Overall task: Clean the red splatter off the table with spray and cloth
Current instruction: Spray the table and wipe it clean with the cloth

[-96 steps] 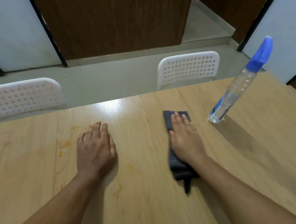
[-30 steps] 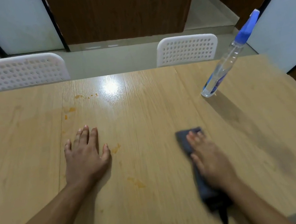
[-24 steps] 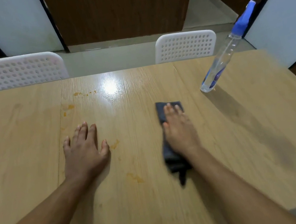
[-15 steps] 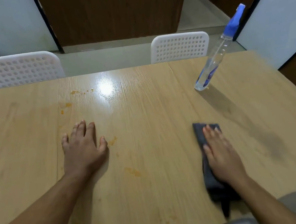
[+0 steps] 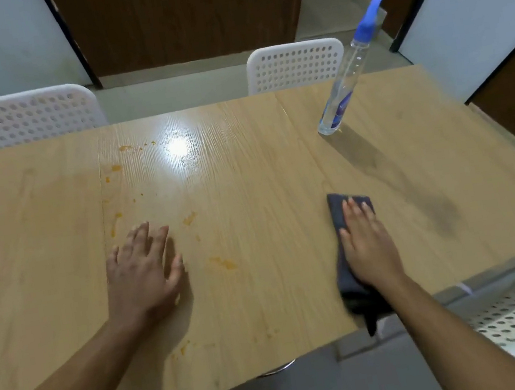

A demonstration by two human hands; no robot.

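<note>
Splatter: orange-red spots (image 5: 223,262) are lying on the wooden table (image 5: 262,167), most of them between the two hands and beyond the left one; one smear is sitting just past the left fingertips, another just to the thumb side of that hand, and a few small flecks are lying nearer the table's near edge.
Cloth: the dark cloth (image 5: 339,216) is lying flat under the right hand, its far end showing past the fingertips and its near end hanging over the table's edge beside the wrist.
Right hand: the right hand (image 5: 365,245) is pressing down on the cloth, fingers straight and close together, nothing curled round it.
Left hand: the left hand (image 5: 142,272) is resting palm-down on the bare wood, fingers spread and straight, holding nothing; it is lying well apart from the cloth.
Spray: the clear bottle (image 5: 342,92) with a blue nozzle is standing on the table, well beyond the right hand and untouched.
Chairs: two white perforated chairs (image 5: 295,64) are standing at the far side; a third is showing at the near right, beside the right forearm.
</note>
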